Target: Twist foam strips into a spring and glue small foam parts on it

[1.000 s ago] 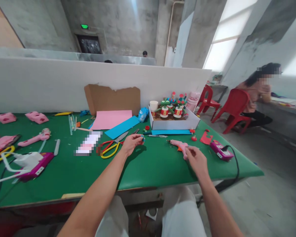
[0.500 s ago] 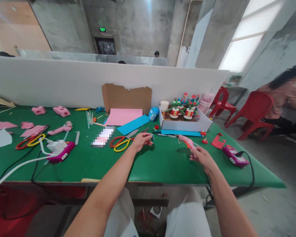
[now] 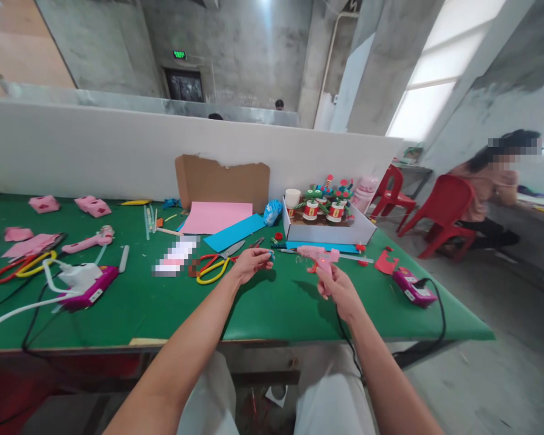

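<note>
My right hand (image 3: 336, 286) is wrapped round the handle of a pink glue gun (image 3: 320, 255), whose nozzle points left toward my other hand. A glue stick sticks out of its back. My left hand (image 3: 252, 264) pinches a small bluish piece (image 3: 272, 257) at its fingertips; its shape is too small to make out. Both hands are above the green table (image 3: 272, 308). Scissors with red and yellow handles (image 3: 214, 270) lie just left of my left hand. Beyond the glue gun, a white box (image 3: 330, 234) holds several red and white cup figures (image 3: 335, 211).
Pink paper (image 3: 220, 217), a blue strip (image 3: 236, 232) and a brown cardboard piece (image 3: 224, 181) are at the back. Purple power strips stand left (image 3: 90, 290) and right (image 3: 414, 289). A person (image 3: 494, 181) sits on a red chair (image 3: 448, 205) at the right.
The glue gun has turned from pointing away to lying sideways, nozzle leftward, and is nearer my left hand. The view has shifted slightly to the right.
</note>
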The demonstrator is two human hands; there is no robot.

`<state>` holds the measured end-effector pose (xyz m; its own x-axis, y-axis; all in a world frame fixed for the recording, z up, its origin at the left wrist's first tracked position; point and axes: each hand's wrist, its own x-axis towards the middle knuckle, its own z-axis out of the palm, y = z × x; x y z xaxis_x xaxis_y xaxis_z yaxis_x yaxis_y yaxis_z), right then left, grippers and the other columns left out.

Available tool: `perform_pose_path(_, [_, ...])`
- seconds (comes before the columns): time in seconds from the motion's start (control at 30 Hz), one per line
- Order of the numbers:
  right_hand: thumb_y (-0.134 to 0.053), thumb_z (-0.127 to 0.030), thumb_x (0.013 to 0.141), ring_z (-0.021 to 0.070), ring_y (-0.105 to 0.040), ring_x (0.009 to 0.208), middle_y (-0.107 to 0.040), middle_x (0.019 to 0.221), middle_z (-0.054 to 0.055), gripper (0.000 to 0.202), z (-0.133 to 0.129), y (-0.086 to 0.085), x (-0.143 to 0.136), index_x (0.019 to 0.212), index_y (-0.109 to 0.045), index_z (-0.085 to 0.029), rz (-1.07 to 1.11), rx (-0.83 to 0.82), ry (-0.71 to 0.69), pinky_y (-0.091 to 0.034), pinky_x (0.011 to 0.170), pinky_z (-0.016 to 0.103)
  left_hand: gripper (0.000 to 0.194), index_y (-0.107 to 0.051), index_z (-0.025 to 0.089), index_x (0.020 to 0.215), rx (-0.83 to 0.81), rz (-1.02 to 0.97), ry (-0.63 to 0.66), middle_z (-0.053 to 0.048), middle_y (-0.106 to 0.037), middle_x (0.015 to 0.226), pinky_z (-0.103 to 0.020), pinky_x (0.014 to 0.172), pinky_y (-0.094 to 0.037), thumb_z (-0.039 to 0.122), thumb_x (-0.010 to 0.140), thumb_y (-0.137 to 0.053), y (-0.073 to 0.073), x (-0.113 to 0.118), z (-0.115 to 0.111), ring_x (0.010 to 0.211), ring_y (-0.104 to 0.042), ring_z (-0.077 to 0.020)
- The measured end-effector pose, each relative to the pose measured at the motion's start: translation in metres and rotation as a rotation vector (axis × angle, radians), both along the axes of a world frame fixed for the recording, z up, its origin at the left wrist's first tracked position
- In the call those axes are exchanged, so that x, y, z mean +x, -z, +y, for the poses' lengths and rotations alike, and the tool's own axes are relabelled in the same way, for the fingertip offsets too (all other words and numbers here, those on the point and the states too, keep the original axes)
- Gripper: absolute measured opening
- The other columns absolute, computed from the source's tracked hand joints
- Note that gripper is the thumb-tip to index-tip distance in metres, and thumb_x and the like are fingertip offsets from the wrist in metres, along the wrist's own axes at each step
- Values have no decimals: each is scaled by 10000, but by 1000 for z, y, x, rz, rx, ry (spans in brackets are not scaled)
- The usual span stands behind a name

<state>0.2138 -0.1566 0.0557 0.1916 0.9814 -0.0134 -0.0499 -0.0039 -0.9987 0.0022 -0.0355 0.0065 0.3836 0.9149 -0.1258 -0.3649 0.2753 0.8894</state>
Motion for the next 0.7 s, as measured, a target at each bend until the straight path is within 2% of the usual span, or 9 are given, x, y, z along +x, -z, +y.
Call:
perform_pose_path(0.1, [-692,-579,622,35,-412,383,-691,850,35,483,3,0,-10,866,-565,-183,-84,1,-12,-282,321,184,186,-658,80,816,7,15,26,-39,-653,671,-259,600,-522,145,688,-776,0,-1,0,556,-613,-108])
perform_pose_path(0.2, [-648,-572,662,46,-404,365,-653,693,-4,440,6,2,-15,853,-560,-185,-179,-7,-23,-278,328,187,199,-664,76,820,15,26,49,-46,-658,674,-267,611,-526,151,681,-784,-1,-1,0,558,-614,-110])
perform_pose_path(0.3, [-591,-535,725,64,-391,353,-543,505,-53,370,7,4,-17,837,-565,-183,-291,5,-52,-280,343,191,208,-670,72,820,20,25,57,-44,-657,660,-263,602,-523,152,672,-792,-2,-1,-1,554,-616,-112])
perform_pose_path(0.37, [-565,-514,747,74,-390,352,-495,453,-69,342,7,4,-17,838,-564,-184,-347,21,-61,-284,352,194,222,-671,71,819,24,27,62,-42,-655,649,-260,597,-521,160,663,-800,-3,0,-2,549,-616,-111])
perform_pose_path(0.7, [-548,-492,761,94,-412,362,-472,428,-74,309,6,4,-19,835,-555,-192,-435,24,-69,-315,372,208,299,-673,75,829,51,59,72,-45,-661,635,-266,601,-519,212,618,-835,0,1,-3,541,-616,-113])
